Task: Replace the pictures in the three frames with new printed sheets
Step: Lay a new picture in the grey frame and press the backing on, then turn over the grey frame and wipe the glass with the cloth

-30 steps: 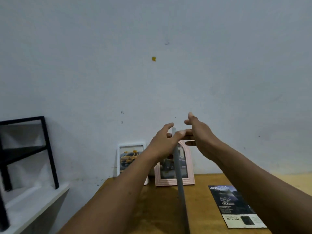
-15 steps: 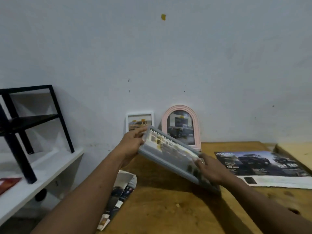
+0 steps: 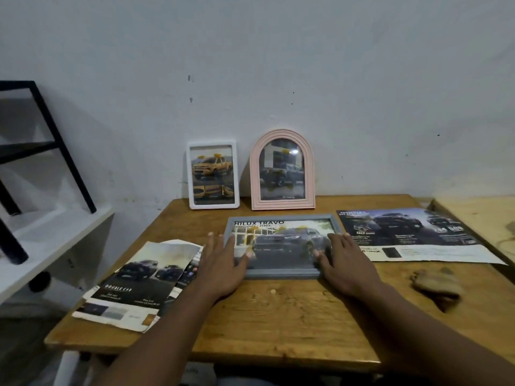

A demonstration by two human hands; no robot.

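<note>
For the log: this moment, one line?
grey frame: face up on table; left hand: rests on frame; right hand: rests on frame; white frame, pink frame: at wall

A grey frame (image 3: 281, 246) is laid flat on the bench (image 3: 278, 316), touched at either end by the left grip (image 3: 223, 266) and the right grip (image 3: 348, 266), fingers straight. Beyond them a white frame (image 3: 213, 175) and a pink arched frame (image 3: 282, 171) are stood. A torn sheet (image 3: 139, 280) is spread outside the left grip, and a printed sheet (image 3: 412, 235) outside the right.

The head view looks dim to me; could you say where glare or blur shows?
Head view: dim overall; a glare spot on the glass of the pink arched frame; the brown lump at right is smeared; the title in the grey frame is legible.
</note>
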